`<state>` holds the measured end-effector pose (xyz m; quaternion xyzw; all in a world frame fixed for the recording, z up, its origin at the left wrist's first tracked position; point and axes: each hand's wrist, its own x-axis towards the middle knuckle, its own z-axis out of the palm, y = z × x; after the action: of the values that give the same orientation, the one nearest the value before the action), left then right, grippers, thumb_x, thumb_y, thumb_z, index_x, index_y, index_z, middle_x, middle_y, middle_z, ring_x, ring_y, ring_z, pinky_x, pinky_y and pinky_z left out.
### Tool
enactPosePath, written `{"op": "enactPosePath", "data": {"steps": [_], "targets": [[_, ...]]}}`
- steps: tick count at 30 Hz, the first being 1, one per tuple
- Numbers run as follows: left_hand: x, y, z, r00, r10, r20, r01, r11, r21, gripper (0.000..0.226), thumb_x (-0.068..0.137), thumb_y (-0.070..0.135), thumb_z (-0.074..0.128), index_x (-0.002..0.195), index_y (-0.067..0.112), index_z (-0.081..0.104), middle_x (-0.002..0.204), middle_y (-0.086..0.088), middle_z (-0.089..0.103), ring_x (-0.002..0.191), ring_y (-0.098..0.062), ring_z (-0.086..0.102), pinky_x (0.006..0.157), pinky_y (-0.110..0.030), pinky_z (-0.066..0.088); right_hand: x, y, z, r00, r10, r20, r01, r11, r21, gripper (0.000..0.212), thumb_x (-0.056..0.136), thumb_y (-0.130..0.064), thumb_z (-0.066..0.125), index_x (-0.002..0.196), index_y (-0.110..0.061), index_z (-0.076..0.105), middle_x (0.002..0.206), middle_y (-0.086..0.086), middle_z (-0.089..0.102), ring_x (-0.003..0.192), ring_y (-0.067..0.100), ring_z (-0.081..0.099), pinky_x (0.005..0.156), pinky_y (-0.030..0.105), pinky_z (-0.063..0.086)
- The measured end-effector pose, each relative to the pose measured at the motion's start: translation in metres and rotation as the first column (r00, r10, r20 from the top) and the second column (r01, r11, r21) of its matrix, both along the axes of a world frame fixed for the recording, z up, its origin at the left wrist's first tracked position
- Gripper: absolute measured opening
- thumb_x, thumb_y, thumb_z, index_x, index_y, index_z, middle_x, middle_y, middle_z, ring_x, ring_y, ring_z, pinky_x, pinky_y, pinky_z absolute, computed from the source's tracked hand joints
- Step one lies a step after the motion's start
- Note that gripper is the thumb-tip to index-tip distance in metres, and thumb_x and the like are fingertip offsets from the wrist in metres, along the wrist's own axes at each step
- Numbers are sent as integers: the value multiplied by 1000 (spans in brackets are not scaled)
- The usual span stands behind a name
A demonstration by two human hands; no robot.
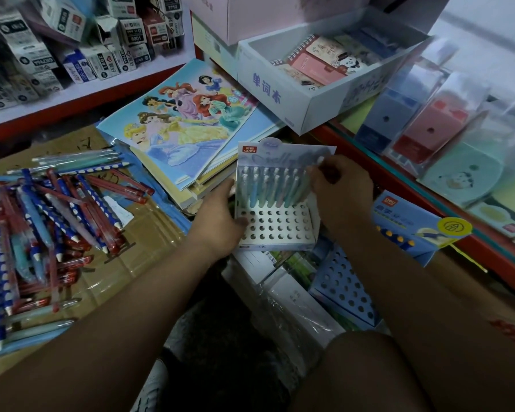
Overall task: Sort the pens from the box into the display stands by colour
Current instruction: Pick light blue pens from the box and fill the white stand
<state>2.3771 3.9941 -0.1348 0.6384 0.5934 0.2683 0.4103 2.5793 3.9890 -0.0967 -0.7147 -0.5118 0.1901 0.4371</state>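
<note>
A pale display stand (pixel 275 226) with rows of round holes sits in the middle, its back rows filled with pastel pens (pixel 269 188). My left hand (pixel 219 217) grips the stand's left side. My right hand (pixel 341 185) pinches the top of a pen at the right end of the back rows. A heap of loose blue, red and pale green pens (pixel 51 221) lies on flattened cardboard at the left. A second, blue stand (pixel 344 288) with bare holes lies lower right.
Princess colouring books (pixel 185 120) are stacked behind the stand. A white box of notebooks (pixel 318 69) sits at the back right. Red shelving (pixel 422 197) with boxed goods runs along the right. Small pen boxes (pixel 81 46) fill the shelf at the upper left.
</note>
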Motion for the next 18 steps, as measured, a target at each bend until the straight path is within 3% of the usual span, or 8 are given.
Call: {"op": "enactPosePath", "data": {"steps": [4, 8, 12, 15, 18], "targets": [[3, -2, -12, 996, -72, -59, 70, 997, -42, 83, 83, 3, 65, 148, 37, 27, 135, 2, 56, 117, -20, 58, 96, -43, 52, 1, 4, -6, 999, 2, 41, 0, 999, -46, 4, 95, -27, 64, 92, -25, 66, 78, -17, 61, 72, -7, 56, 62, 8, 39], [5, -5, -18, 997, -77, -8, 76, 996, -56, 89, 83, 0, 66, 150, 38, 21, 127, 11, 57, 112, -14, 57, 92, -36, 51, 6, 9, -15, 999, 4, 39, -1, 997, -75, 5, 93, -26, 67, 91, -21, 69, 78, -15, 64, 73, -2, 59, 70, 21, 46], [3, -4, -21, 996, -82, 25, 83, 995, -61, 93, 83, 6, 69, 150, 43, 17, 118, 16, 56, 110, -14, 59, 95, -41, 52, 12, 11, -24, 999, 19, 36, -14, 993, -118, 9, 91, -26, 69, 91, -17, 70, 75, -17, 62, 71, -1, 59, 73, 26, 50], [4, -5, -21, 997, -80, 19, 81, 995, -59, 96, 83, 7, 71, 152, 44, 16, 113, 16, 56, 104, -14, 59, 93, -43, 54, 10, 12, -28, 996, 54, 73, -43, 988, -146, 11, 91, -22, 69, 92, -12, 73, 74, -12, 64, 67, -2, 56, 68, 20, 45], [4, -4, -23, 998, -69, -4, 69, 995, -65, 98, 84, 4, 68, 153, 45, 11, 112, 14, 56, 100, -14, 59, 93, -45, 54, 6, 15, -33, 983, 81, 165, -52, 983, -174, 13, 91, -20, 70, 95, -9, 75, 80, -2, 69, 64, 1, 53, 54, 3, 32]]}}
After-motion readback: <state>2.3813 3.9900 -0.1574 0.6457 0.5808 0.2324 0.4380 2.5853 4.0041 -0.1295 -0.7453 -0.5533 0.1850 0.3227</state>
